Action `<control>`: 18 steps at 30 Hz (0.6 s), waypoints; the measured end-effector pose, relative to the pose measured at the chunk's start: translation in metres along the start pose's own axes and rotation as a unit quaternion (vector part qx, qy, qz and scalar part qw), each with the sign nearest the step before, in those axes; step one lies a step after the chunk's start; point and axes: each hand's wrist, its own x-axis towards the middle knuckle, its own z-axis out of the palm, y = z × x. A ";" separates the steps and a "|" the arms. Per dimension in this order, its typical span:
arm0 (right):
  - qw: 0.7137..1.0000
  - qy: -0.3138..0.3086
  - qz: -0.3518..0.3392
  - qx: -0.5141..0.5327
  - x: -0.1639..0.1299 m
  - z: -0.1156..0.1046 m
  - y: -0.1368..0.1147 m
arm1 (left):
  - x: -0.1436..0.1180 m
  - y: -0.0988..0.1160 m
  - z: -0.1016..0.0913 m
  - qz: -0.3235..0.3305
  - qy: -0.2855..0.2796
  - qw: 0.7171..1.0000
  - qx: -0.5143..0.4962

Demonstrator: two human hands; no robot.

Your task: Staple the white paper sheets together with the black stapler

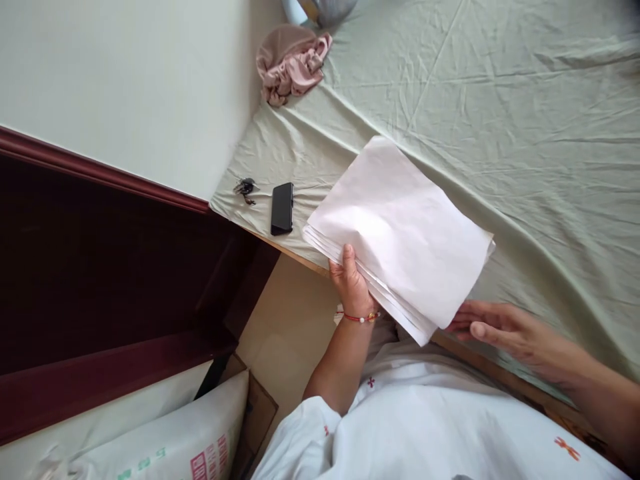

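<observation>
A stack of white paper sheets [400, 227] is held at a slant above the edge of the bed, its top sheet blank and slightly buckled. My left hand [353, 283] grips the near left side of the stack, thumb on top and the fingers hidden underneath. Beside the lower right corner, my right hand [500, 330] has its fingers stretched out, with the fingertips close to or just under the paper; whether they touch it I cannot tell. Left of the stack, a black phone [283, 209] lies on the sheet.
A bunch of keys [245, 188] lies left of the phone. Pink cloth [293, 67] is bunched by the wall, near a shiny grey object [330, 10]. The wrinkled green bedsheet [540, 133] spreads to the right. A white printed sack [200, 433] and cardboard [260, 407] stand below left.
</observation>
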 end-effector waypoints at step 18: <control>0.929 0.275 -0.064 0.238 0.044 0.028 -0.028 | 0.017 -0.008 -0.043 -0.051 -0.120 0.991 0.002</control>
